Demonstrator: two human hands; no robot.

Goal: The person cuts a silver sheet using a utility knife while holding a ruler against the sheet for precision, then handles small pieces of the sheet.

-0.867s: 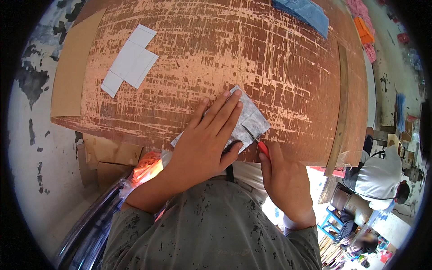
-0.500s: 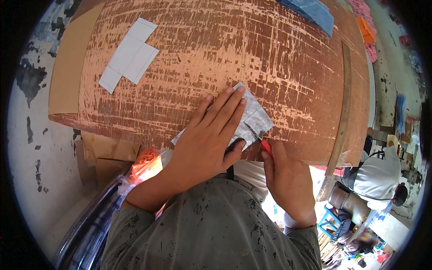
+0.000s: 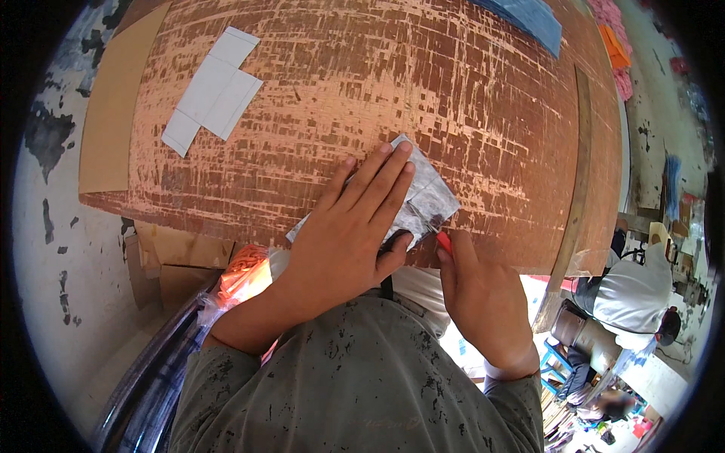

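Observation:
My left hand (image 3: 343,226) lies flat with its fingers stretched out, pressing a grey, mottled sheet piece (image 3: 432,189) onto the worn wooden board (image 3: 325,98). Something dark shows by the left thumb; I cannot make out what it is. In my right hand (image 3: 487,302) is a red-handled craft knife (image 3: 444,241), gripped close to the board's near edge. Its thin blade meets the sheet near the lower right corner, just right of the left thumb. Part of the sheet is hidden under the left palm.
A white cut-out with drawn lines (image 3: 215,90) lies at the far left, beside a brown cardboard strip (image 3: 113,113). Blue sheets (image 3: 525,23) rest at the far right. A long wooden strip (image 3: 578,174) runs along the right side. Another person (image 3: 634,291) is at lower right.
The right hand has drawn the knife slightly down toward me, and its blade now sits nearer the sheet's near edge. My left hand stays in place.

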